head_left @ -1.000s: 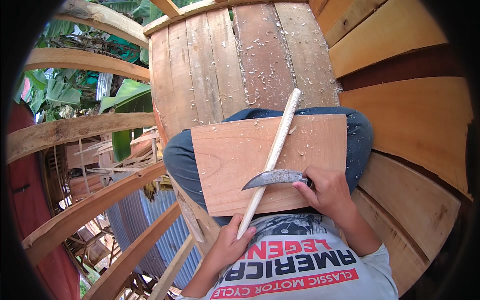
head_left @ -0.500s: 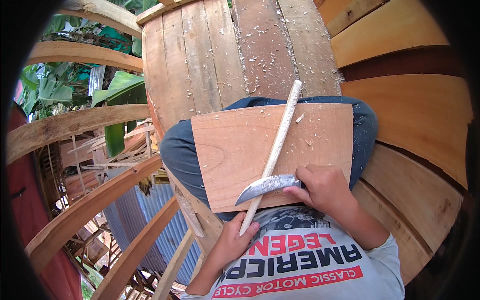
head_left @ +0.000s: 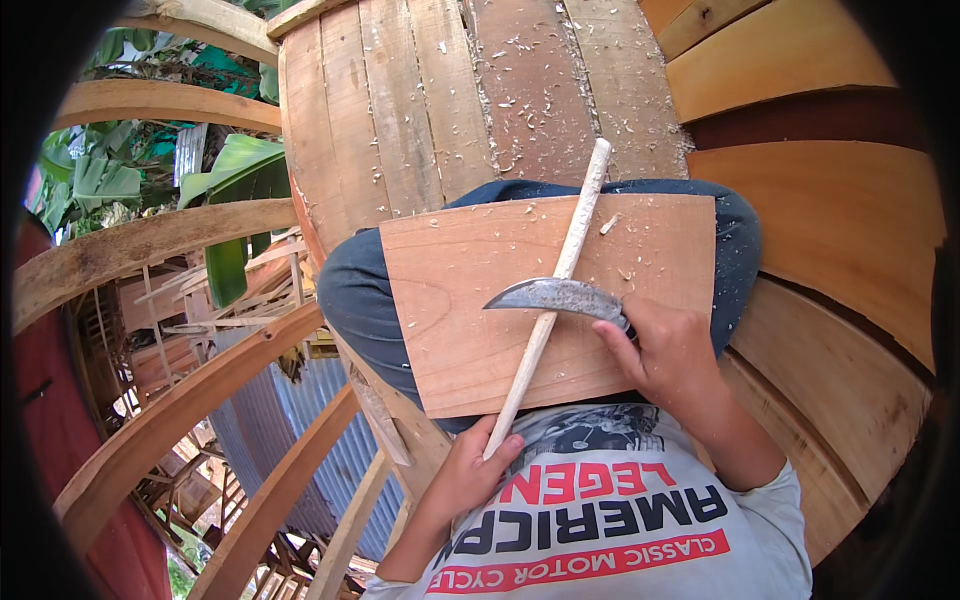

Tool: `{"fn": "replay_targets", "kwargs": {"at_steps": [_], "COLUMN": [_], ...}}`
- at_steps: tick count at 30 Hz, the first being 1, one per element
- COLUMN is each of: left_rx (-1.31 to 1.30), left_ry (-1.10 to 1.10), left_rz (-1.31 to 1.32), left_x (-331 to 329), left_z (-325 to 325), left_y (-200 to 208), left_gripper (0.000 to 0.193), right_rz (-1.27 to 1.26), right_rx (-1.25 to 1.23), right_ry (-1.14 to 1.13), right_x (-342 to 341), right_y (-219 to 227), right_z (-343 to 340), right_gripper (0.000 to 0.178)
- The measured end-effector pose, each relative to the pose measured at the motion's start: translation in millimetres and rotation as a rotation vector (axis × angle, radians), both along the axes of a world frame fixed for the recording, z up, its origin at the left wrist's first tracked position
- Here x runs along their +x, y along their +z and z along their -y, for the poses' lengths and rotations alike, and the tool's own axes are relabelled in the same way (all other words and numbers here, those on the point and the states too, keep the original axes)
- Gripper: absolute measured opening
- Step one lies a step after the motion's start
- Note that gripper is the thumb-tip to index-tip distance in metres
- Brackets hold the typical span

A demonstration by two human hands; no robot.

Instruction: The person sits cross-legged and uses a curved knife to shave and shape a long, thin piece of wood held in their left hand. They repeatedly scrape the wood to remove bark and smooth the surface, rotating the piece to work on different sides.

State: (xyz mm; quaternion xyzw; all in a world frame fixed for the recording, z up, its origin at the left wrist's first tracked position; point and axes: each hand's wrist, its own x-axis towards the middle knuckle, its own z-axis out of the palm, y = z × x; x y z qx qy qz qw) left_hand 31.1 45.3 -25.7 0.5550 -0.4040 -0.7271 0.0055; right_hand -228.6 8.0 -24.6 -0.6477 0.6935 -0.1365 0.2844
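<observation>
A pale, whittled wooden stick [head_left: 532, 352] slants across a flat wooden board [head_left: 440, 345] laid over my crossed legs. My left hand [head_left: 468, 470] is closed round the stick's near end, by my shirt. In my right hand [head_left: 660, 345] is a knife [head_left: 560, 294] with a curved metal blade pointing left. The blade lies across the stick around its middle. My fingers hide the knife's handle.
Wood shavings are scattered over the plank floor [head_left: 385, 120], and a curl of shaving [head_left: 610, 224] rests on the board. Wooden slats [head_left: 180, 235] border the left side, with corrugated sheets [head_left: 310, 430] below. Wooden panels [head_left: 830, 230] rise at the right.
My right hand has pushed the knife away from me along the stick, from near the left hand to about the middle. My left hand keeps its hold on the stick's near end.
</observation>
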Motion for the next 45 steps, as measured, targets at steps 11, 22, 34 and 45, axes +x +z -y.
{"fn": "replay_targets", "kwargs": {"at_steps": [11,22,34,45], "left_rx": [-0.078,-0.018,0.173,0.054], "left_ry": [-0.016,0.005,0.048,0.013], "left_rz": [0.015,-0.004,-0.02,-0.03], "left_x": [-3.0,1.4,2.9,-4.6], "left_z": [1.9,-0.2,-0.7,2.0], "left_y": [-4.6,-4.7,-6.4,-6.4], "left_gripper": [0.037,0.039,0.032,0.032], "right_rz": [0.103,0.258,0.749,0.67], "right_rx": [0.048,0.262,0.412,0.327], "right_ry": [0.239,0.336,-0.057,-0.055], "right_x": [14.6,-9.2,-37.9,-30.7], "right_y": [-1.6,13.2,2.2,1.1], "right_z": [-17.1,-4.3,-9.2,-16.6], "right_gripper": [0.039,0.03,0.026,0.028]}}
